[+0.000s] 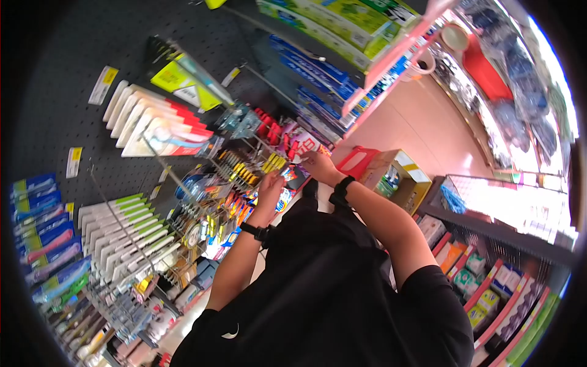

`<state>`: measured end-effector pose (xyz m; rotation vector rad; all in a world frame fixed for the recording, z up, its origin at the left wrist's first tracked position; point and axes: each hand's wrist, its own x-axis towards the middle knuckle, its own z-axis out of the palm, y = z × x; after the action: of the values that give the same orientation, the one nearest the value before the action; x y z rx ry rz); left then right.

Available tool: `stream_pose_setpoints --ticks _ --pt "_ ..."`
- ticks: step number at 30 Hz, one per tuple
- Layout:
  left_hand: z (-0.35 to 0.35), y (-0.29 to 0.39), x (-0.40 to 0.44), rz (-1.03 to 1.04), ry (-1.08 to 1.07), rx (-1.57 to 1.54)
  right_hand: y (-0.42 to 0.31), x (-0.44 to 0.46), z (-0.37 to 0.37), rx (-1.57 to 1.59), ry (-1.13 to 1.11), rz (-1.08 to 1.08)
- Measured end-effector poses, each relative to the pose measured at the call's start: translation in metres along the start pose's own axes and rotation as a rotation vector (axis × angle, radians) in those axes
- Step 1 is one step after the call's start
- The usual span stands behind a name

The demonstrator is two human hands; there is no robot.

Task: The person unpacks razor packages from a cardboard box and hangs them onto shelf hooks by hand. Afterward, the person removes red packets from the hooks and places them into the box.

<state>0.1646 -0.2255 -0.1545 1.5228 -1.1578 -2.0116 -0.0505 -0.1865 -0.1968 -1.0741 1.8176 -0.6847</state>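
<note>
My left hand (271, 186), below a black wristband, reaches up to the rack with its fingers curled together. It is beside a row of small yellow-labelled packets (273, 163) hanging on hooks. My right hand (319, 167), also with a black band at the wrist, has its fingers drawn together at a small whitish piece (298, 159) that is too blurred to name. Just beyond it hang red and pink packages (299, 139). What the left fingers hold, if anything, is hidden.
White-and-red carded items (160, 125) and white-and-green ones (125, 229) hang on long hooks to the left. Blue boxes (318, 70) fill a shelf above. A cardboard box (400, 183) stands on the floor at right, near shelves of packaged goods (489, 284).
</note>
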Motion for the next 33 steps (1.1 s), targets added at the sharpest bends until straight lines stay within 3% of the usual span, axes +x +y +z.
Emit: stream_pose_setpoints --ticks 3,8,18,21,27,29,33 --pt "0.001 -0.003 -0.015 -0.077 -0.21 0.074 0.035 -0.051 -0.013 0.044 0.009 0.078" --pt "0.015 -0.006 -0.022 -0.12 -0.296 0.229 0.098 -0.127 -0.026 0.085 0.18 0.176" --pt "0.085 -0.011 -0.023 -0.16 -0.481 0.412 0.155 -0.219 -0.045 0.209 0.497 0.491" --pt "0.115 -0.015 -0.028 -0.155 -0.53 0.492 0.176 -0.227 -0.052 0.157 0.577 0.451" --pt "0.183 -0.04 -0.036 -0.135 -0.609 0.679 0.22 -0.236 -0.063 0.2 0.498 0.516" --pt "0.203 -0.059 -0.034 -0.04 -0.686 0.765 0.232 -0.236 -0.065 0.25 0.336 0.612" --pt "0.242 -0.081 -0.04 0.231 -0.683 1.144 0.261 -0.234 -0.056 0.197 0.338 0.52"
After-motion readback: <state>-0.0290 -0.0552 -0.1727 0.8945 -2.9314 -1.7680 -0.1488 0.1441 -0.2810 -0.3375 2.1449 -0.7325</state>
